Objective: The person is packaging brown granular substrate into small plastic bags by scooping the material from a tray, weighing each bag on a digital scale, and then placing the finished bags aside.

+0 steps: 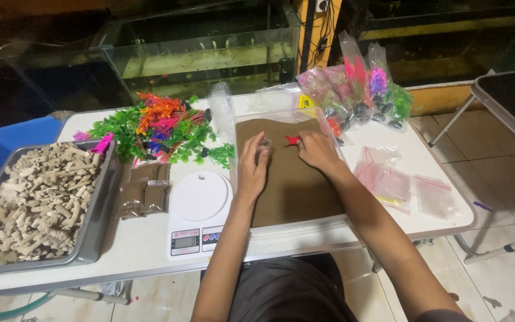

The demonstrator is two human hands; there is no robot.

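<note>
Both forearms are reaching up from the frame's bottom over the brown sand tray (pixel 287 179) at centre. Left hand (pixel 253 166) is pinching a small clear bag (pixel 264 145) open; right hand (pixel 317 149) is gripping a red scoop (pixel 292 140). Keeping the bag mouth low beside the scoop should limit spills.

1. Table (pixel 150 250), near edge: bare strip in front of the digital scale (pixel 199 211) and metal tray (pixel 99 220); passable.
2. Far edge: blocked by plastic plants (pixel 156 128) and bagged decorations (pixel 359 89).
3. Right corner: flat clear bags (pixel 388 179), low obstacle.
4. Centre: sand-filled tray (pixel 296 179), open above, its low rim just beside the scale.
</note>
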